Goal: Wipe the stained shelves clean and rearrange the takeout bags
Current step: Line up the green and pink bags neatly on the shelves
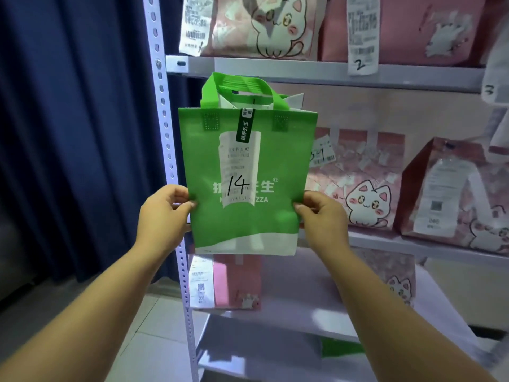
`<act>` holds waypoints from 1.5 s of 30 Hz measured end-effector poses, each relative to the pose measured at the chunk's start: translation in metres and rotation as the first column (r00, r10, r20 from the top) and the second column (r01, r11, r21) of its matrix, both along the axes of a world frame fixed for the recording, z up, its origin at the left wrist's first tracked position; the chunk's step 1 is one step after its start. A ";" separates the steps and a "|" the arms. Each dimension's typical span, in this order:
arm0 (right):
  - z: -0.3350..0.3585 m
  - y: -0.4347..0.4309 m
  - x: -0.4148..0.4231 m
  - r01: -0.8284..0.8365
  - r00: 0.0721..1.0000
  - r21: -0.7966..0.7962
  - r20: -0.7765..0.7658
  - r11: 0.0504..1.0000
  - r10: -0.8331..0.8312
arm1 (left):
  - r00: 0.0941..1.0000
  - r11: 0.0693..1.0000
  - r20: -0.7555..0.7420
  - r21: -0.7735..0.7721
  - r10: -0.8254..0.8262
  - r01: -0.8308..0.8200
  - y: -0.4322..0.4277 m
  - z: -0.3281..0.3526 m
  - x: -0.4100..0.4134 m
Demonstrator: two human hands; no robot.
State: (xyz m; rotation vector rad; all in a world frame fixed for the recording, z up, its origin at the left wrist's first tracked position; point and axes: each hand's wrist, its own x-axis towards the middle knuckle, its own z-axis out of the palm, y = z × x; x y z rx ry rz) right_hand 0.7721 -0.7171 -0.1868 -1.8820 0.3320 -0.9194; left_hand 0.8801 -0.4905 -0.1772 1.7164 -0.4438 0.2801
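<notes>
head view: we are holding a green bag point(248, 221) upright in the air, in front of the left end of the middle shelf point(371, 239) and just right of the rack's post point(168, 150). it is not resting on any board that we can see. our left hand point(162, 213) is pinching the bag's left edge, thumb on the front and the other fingers tucked behind. our right hand point(323, 219) is pinching the right edge in the same way. a receipt point(239, 166) marked 14 is hanging on the bag's front.

pink bags point(366, 194) are standing along the middle shelf to the right of the green one. more are sitting on the top shelf point(303, 71), with slips numbered 2 and 3. another pink bag point(237, 282) is occupying the left of the lower shelf point(316, 296).

we are judging the rearranging to be under way, with this bag yet to be set down; the stretch of middle shelf behind it is looking like the likely spot. no cloth is showing, and both hands are busy with the bag. we cannot tell whether the boards are wiped: the frame is too soft for stains to show.
</notes>
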 end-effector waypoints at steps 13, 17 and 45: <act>-0.002 -0.021 0.093 0.052 0.996 -0.046 -0.070 0.998 -0.055 | 0.997 0.991 -0.019 0.112 0.080 -0.077 -0.030 -0.007 0.100; -0.006 -0.037 0.112 0.085 0.991 -0.066 -0.099 0.994 -0.092 | 0.998 0.993 -0.036 0.107 0.061 -0.057 -0.049 -0.013 0.120; -0.007 -0.052 0.118 0.200 0.979 -0.053 -0.025 0.978 -0.201 | 0.994 0.989 0.080 0.122 0.075 -0.084 -0.062 -0.024 0.132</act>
